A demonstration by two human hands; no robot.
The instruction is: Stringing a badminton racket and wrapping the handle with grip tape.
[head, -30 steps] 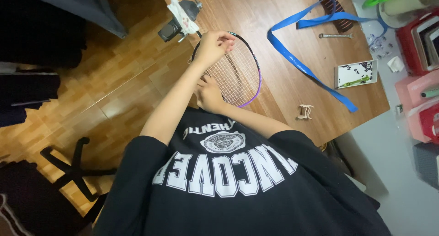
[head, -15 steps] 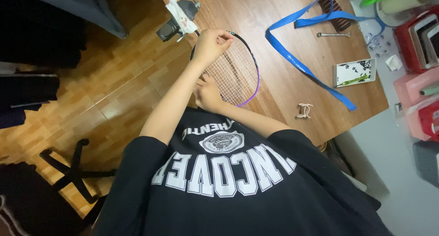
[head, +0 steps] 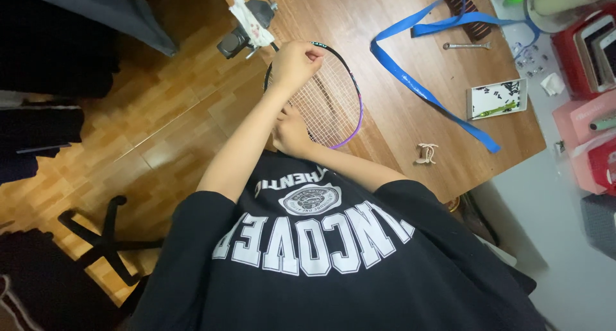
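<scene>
**A:** Where is the racket?

**B:** The badminton racket head (head: 327,103) lies over the left edge of the wooden table (head: 398,122), dark frame going purple at the near end, white strings across it. Its far end sits by a clamp wrapped in white cloth (head: 247,24) at the table's far left corner.

**A:** And the hands?

**B:** The left hand (head: 296,63) is at the far rim, fingers curled shut on the frame or on the strings there; I cannot tell which. The right hand (head: 292,133) is at the near rim, touching the strings. Its fingers are hidden behind the left forearm, so whether they are closed I cannot tell.

**A:** What lies around it?

**B:** To the right, a long blue strip (head: 423,87) loops across the table, running from far to near. Past its far end lies a small metal tool (head: 467,46), with a dark comb-like piece (head: 463,7) beyond that. Near the right edge sits a shallow white tray (head: 498,99) with something green in it. A small bundle of pale cord (head: 425,153) lies near the near edge.

**A:** Off the table?

**B:** Red and pink boxes (head: 587,81) at far right, parquet floor (head: 135,145) on the left, and a black chair base (head: 106,244) near the person's black printed shirt (head: 308,267).
</scene>
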